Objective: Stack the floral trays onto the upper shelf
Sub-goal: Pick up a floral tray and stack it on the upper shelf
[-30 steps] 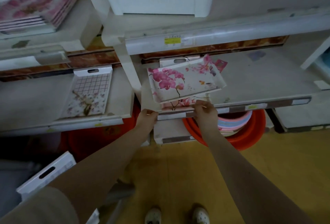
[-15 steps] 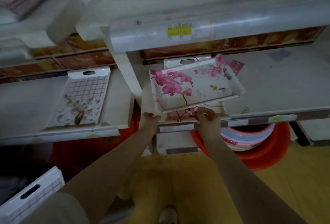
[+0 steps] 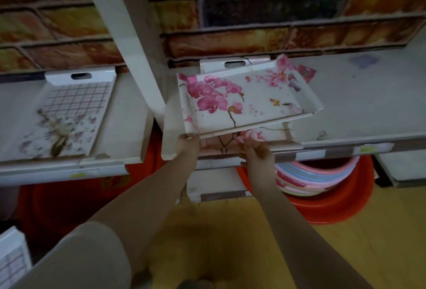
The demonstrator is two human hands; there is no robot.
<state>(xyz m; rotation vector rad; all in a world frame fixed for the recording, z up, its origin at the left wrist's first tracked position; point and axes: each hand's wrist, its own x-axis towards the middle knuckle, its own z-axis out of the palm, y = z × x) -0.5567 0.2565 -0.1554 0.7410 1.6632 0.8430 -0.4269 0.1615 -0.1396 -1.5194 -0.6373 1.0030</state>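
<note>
A white tray with pink orchids lies askew and slightly tilted on a second floral tray on the lower shelf. The second tray's far handle shows behind it. My left hand grips the near left corner of the orchid tray. My right hand has its fingers curled at the near rim of the lower tray, just under the orchid tray's front edge. The upper shelf is mostly out of view, with only its underside showing at the top.
A grid-and-flower tray lies on the left shelf section, past a white upright post. Below the shelf a red basin holds stacked pastel bowls. Another white tray sits at the lower left. The floor is yellow.
The view has moved closer and lower, so the upper shelves have left the frame. My right hand has slipped from the orchid tray's front edge down to the tray beneath. The left hand stays at the corner.
</note>
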